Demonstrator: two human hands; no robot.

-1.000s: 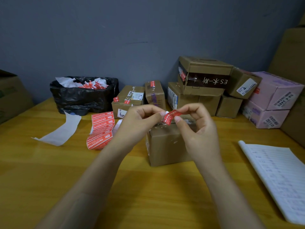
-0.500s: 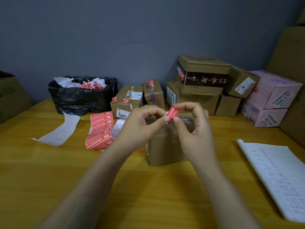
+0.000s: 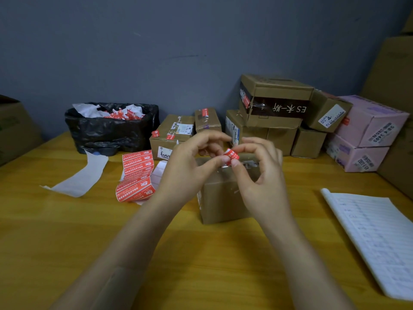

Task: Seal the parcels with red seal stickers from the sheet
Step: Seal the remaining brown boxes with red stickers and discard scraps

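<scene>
At the bottom of the frame spreads a glossy yellow wooden table (image 3: 67, 253), and a lined white notebook (image 3: 377, 238) lies flat at its lower right. Two bare forearms rise to the centre, where the left hand (image 3: 185, 173) and the right hand (image 3: 263, 182) meet, each pinching one small curled red sticker (image 3: 232, 155) between thumb and forefinger, the other fingers loosely bent. The sticker is held just above a blocky brown cardboard parcel (image 3: 221, 202) with shiny clear tape across its top. Left of centre a fan-folded sheet (image 3: 136, 175) of red rectangular stickers lies rumpled on the wood, beside a limp white backing strip (image 3: 80, 175). Farther back at middle left sits a crinkled black plastic bin bag (image 3: 107, 133) filled with torn red and white scraps. At right, matte brown boxes (image 3: 274, 101) are stacked beside pale pink boxes (image 3: 368, 128). A smooth grey wall (image 3: 156, 41) fills the top.
</scene>
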